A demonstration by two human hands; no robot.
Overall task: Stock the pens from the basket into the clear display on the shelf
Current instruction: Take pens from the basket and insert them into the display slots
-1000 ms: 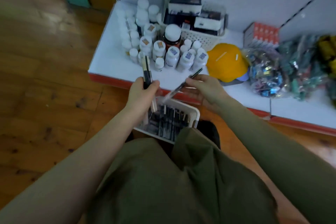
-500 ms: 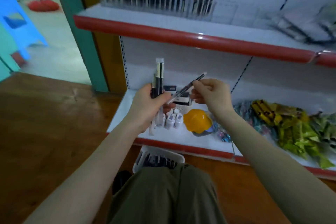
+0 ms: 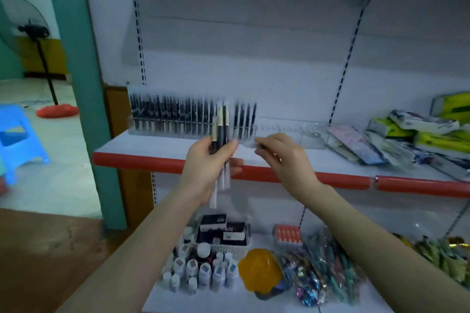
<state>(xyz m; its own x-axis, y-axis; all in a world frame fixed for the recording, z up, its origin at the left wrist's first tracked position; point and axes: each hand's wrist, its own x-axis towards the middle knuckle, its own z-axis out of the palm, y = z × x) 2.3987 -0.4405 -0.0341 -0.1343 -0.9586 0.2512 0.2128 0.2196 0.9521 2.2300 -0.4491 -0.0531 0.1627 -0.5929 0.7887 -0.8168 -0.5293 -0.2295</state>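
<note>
A: L hand point(image 3: 211, 157) status?
B: Fist closed round a bunch of pens point(image 3: 220, 132), upright, caps up, in front of the shelf point(image 3: 162, 160) edge. Prob a reserve stock so the other hand can feed singles.
A: R hand point(image 3: 284, 157)?
B: Fingers pinched at the display point(image 3: 290, 132) front wall, by the first empty slots. Looks like one pen in the pinch, mostly hidden & blurred, so can't tell for sure.
A: Display itself?
B: Clear tray on the shelf. Left part already full of standing pens, right part bare, so filling runs L to R.
A: Basket?
B: Not in view. Lower shelf only shows bottles point(image 3: 201, 272) etc.
</note>
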